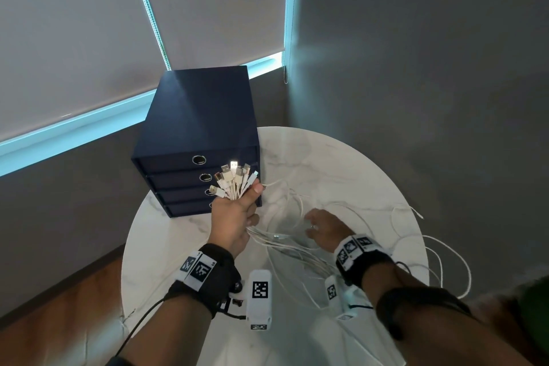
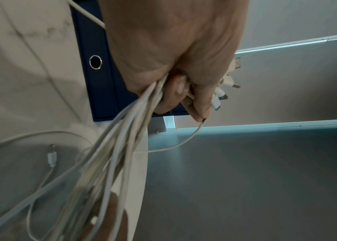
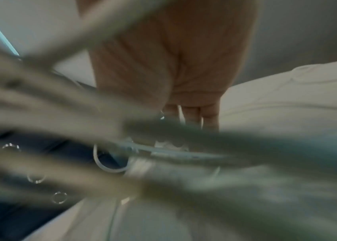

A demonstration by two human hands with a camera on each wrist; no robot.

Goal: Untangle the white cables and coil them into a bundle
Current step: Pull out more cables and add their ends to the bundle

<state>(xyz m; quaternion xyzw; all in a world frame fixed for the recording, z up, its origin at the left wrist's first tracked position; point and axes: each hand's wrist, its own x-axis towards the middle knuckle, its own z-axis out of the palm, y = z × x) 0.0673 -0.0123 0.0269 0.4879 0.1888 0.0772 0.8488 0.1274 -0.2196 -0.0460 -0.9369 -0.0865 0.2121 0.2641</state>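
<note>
At the left of the round marble surface [image 1: 341,157], we raise our left hand [image 1: 234,220] in front of a navy drawer unit [image 1: 196,134], its fingers [image 2: 175,91] curled tight round a fistful of white cables [image 1: 285,244]. The plug ends [image 1: 234,178] fan out above the fist like a bouquet, while the cords trail from under the palm down toward the marble. The wrist view from below shows the same clench, cords streaming out past the thumb, and one loose connector [image 2: 52,157] lying on the stone.

Toward the middle, our right hand [image 1: 322,227] reaches palm down into the slack strands, wearing a ring. Its fingers point away from us and look extended over the cords; whether they pinch any strand we cannot tell, since that wrist camera is badly blurred. Both wrists carry black straps with printed markers.

Farther right, long loops of cable sprawl across the marble, some hanging over its edge. Behind, grey roller blinds [image 1: 74,38] cover the window, with thin cyan light at their borders, and a grey wall [image 1: 430,53] stands on the right. Wooden flooring [image 1: 74,300] shows at lower left.
</note>
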